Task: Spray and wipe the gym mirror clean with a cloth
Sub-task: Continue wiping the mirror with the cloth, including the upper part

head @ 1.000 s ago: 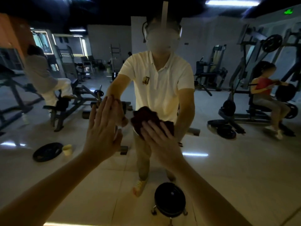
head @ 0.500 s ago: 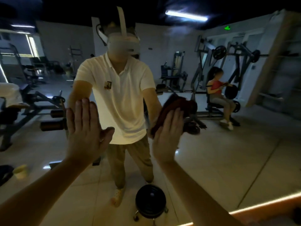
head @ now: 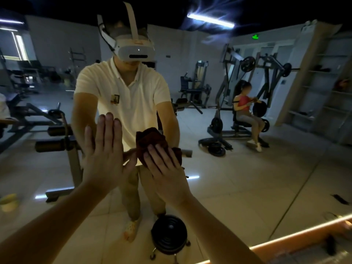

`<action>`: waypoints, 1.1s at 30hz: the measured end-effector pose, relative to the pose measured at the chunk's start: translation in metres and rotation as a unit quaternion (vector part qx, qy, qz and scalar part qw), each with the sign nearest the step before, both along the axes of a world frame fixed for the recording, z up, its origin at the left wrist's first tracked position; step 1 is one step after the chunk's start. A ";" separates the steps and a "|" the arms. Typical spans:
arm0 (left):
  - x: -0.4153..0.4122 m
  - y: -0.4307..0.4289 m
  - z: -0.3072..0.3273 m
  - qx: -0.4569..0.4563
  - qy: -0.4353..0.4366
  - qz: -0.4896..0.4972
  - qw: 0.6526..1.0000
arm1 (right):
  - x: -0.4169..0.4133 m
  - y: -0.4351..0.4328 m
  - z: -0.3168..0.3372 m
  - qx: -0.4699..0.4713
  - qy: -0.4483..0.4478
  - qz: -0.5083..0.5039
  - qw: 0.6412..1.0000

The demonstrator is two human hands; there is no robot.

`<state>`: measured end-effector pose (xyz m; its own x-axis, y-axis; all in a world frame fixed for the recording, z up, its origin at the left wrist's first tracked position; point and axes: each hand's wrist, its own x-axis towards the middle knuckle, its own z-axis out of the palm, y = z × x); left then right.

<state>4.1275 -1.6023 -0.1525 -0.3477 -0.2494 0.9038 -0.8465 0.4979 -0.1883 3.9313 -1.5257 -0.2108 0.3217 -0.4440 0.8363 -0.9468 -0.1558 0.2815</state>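
Pressing flat against the mirror [head: 247, 178], the left hand [head: 103, 157] had its fingers straight and close together, thumb out to the side, holding nothing. The right hand [head: 165, 166] lay just beside it, fingers straight and slightly spread, pushing the cloth [head: 150, 139] onto the glass w/ the palm side; the fingers weren't curled round it. The cloth was dark red and bunched up, and most of it stuck out above and left of the fingertips [head: 150, 149], near the centre of the view. Both forearms reached in from the btm corners.

The glass reflected a person in a pale polo shirt [head: 133, 96] and a white headset [head: 136, 49], arms out to meet the two hands. Low in the reflection, by the person's feet, stood a round black stool [head: 168, 234] on small wheels. In the bkgd at right, another person in a red top [head: 244, 105] sat on a weight machine [head: 266, 73], w/ black plates [head: 216, 149] on the floor close by. A ceiling light [head: 210, 20] and a green sign [head: 255, 37] glowed up top. A lit orange strip [head: 304, 233] ran along the btm right edge. A pale cup [head: 8, 201] sat on the floor at far left.
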 end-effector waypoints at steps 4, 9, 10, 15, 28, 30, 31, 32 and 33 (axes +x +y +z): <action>0.000 0.000 0.000 -0.001 -0.003 -0.002 1.000 | 0.009 0.000 -0.003 -0.013 -0.019 -0.007 1.000; 0.000 0.000 -0.001 -0.005 -0.008 0.000 1.000 | -0.025 0.005 0.013 -0.010 0.026 0.004 1.000; 0.000 0.001 0.000 -0.002 -0.005 -0.003 1.000 | -0.037 0.010 0.021 -0.008 0.016 -0.014 1.000; 0.000 0.006 0.002 -0.004 -0.009 0.003 1.000 | -0.122 0.034 0.097 -0.070 -0.148 -0.148 0.975; 0.010 0.040 0.065 -0.036 -0.039 -0.008 0.999 | -0.035 -0.001 0.211 -0.096 0.024 0.003 0.995; 0.007 0.033 0.099 -0.035 -0.053 0.031 0.998 | -0.073 0.004 0.222 -0.091 0.110 -0.008 0.990; 0.007 0.029 0.115 -0.040 -0.056 0.053 0.996 | -0.096 0.009 0.232 -0.088 0.097 -0.035 0.991; 0.008 0.026 0.130 -0.054 -0.055 0.072 0.994 | -0.121 0.015 0.243 -0.094 0.062 -0.066 0.991; 0.008 0.024 0.144 -0.060 -0.045 0.081 0.994 | -0.148 0.022 0.256 -0.110 0.012 -0.096 0.989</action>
